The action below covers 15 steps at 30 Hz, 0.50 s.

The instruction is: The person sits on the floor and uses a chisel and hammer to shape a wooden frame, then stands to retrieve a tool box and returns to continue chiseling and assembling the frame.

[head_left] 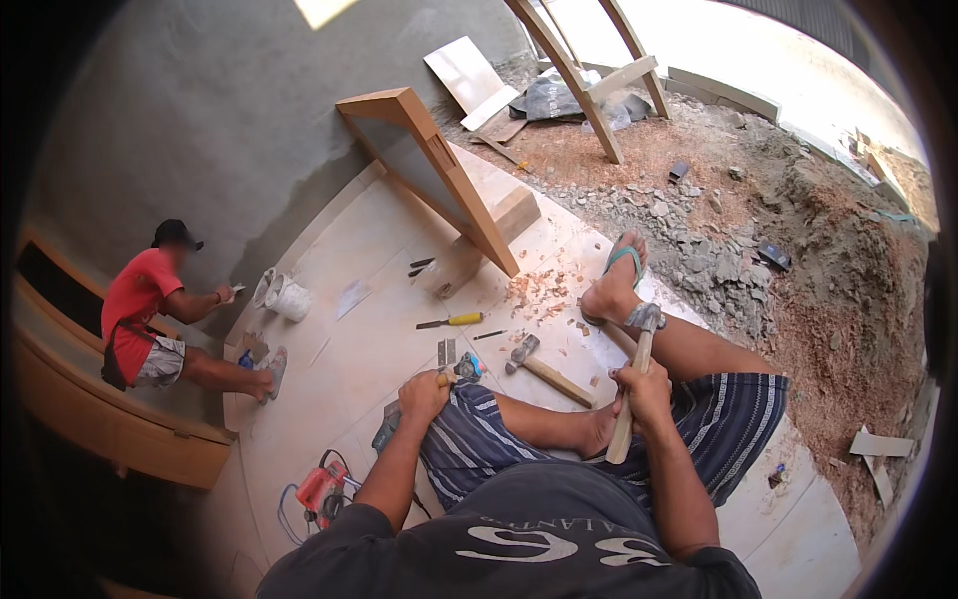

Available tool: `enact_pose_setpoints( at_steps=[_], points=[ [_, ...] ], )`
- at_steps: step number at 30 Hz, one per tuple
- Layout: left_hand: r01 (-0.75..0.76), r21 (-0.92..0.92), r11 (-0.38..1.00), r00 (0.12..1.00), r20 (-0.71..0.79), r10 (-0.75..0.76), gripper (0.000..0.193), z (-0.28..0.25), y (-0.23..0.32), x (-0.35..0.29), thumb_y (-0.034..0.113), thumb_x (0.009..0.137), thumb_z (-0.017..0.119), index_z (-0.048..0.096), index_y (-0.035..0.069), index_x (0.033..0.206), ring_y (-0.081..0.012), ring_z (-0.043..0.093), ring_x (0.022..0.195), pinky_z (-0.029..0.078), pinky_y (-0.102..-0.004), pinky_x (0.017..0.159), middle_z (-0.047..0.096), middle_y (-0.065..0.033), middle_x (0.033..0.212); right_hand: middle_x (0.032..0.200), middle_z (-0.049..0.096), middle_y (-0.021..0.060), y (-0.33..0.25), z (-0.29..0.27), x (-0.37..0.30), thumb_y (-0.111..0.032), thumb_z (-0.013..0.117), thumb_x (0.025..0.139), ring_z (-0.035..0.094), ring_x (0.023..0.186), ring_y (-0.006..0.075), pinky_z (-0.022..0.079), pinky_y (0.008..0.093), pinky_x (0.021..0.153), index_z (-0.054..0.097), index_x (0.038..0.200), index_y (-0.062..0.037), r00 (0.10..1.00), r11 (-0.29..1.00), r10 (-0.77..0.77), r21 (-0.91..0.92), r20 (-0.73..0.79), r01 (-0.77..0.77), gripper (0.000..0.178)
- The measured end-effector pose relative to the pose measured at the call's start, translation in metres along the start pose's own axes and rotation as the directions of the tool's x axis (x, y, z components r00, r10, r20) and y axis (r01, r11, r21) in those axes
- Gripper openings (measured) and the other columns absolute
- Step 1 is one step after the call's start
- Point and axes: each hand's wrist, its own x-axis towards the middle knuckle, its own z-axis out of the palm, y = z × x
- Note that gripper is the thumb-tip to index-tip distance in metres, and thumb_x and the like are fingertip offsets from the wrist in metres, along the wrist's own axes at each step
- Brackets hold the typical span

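Note:
My right hand (644, 392) is wrapped round the wooden handle of a hammer (633, 414), whose grey head points up over my shin. By my left knee, my left hand (424, 395) is closed; what it holds, if anything, I cannot make out. Just beyond it lie a metal hinge (446, 351) and a small blue-and-grey object (468, 366). A second hammer (551, 373) rests on the tiles between my legs. Farther off are a yellow-handled chisel (451, 320) and a thin dark pencil-like stick (490, 334).
A wooden door panel (431, 170) stands on edge ahead, near wood shavings (544, 295). Left, a person in red (150, 299) crouches by white buckets (287, 297). A red power tool (321, 493) lies at my left. Rubble (699, 235) borders the tiles on the right, below a wooden trestle (589, 100).

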Motion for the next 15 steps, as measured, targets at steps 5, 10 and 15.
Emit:
enact_pose_setpoints(
  at_steps=[5,10,15],
  points=[
    [-0.082,0.086,0.993,0.996,-0.029,0.085,0.038,-0.043,0.028,-0.021,0.045,0.091,0.067,0.075,0.008,0.095,-0.0408,0.074,0.093,0.059,-0.0509,0.084,0.077,-0.0186,0.1,0.068,0.059,0.009,-0.018,-0.017,-0.029,-0.003,0.072,0.082,0.055,0.039,0.0179,0.042,0.0322,0.033,0.055,0.088,-0.0004,0.995,0.994,-0.046,0.099,0.087,0.037,0.018],
    [-0.056,0.234,0.971,0.977,0.213,0.005,0.042,-0.117,0.076,-0.009,0.041,0.087,0.07,0.074,0.005,0.109,-0.0381,0.074,0.102,0.058,-0.0487,0.091,0.076,-0.0219,0.108,0.07,0.06,0.0081,-0.017,-0.037,-0.032,-0.005,0.073,0.082,0.055,0.041,0.0177,0.044,0.0324,0.036,0.059,0.09,0.0026,0.989,1.0,0.013,0.017,0.147,-0.015,0.018],
    [-0.241,0.224,0.944,0.97,0.016,0.244,0.034,-0.136,0.095,0.031,0.028,0.093,0.067,0.068,0.005,0.118,-0.0378,0.071,0.102,0.057,-0.0493,0.09,0.07,-0.0173,0.111,0.071,0.061,0.0082,0.006,-0.052,-0.016,-0.003,0.074,0.08,0.056,0.043,0.0179,0.044,0.0337,0.037,0.063,0.094,0.0052,0.99,0.996,0.077,-0.055,0.118,-0.071,0.019]
  ],
)
